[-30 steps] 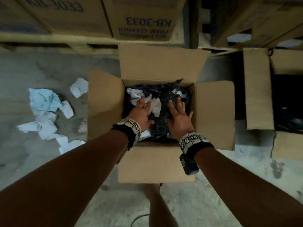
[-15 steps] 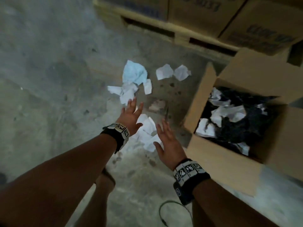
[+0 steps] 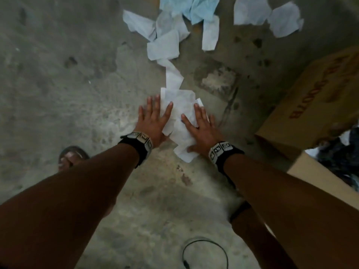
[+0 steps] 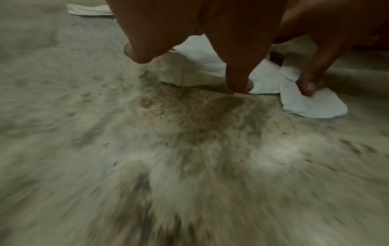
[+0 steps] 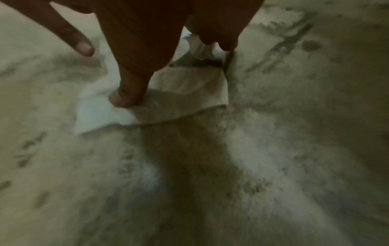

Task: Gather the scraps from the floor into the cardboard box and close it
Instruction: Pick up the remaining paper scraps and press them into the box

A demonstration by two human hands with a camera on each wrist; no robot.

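Down on the concrete floor [image 3: 77, 94], both hands are laid with fingers spread and nearly straight over one small heap of white paper scraps [image 3: 179, 121]. The left hand [image 3: 153, 121] is pressed on the heap's left edge, its fingertips [image 4: 240, 83] touching paper and floor in the left wrist view. The right hand [image 3: 200, 129] is set on the heap's right side; in the right wrist view one finger [image 5: 126, 96] is pushed down into a creased white scrap [image 5: 101, 113]. Nothing is gripped by either hand; the paper is only pressed flat. Black bands with printed markers are worn on both wrists.

Beyond the fingers, a narrow paper strip [image 3: 172, 76] is seen leading away to more white scraps [image 3: 165, 43], a crumpled pale blue sheet [image 3: 192, 6] and two separate white pieces [image 3: 268, 14] farther off. The open cardboard box [image 3: 314, 105] is placed to the right, apart from the hands, with dark material and bits of white paper [image 3: 342, 150] inside it. A sandalled foot [image 3: 71, 156] is visible at the left, and a thin black cable [image 3: 204, 253] lies looped on the floor near the bottom edge.
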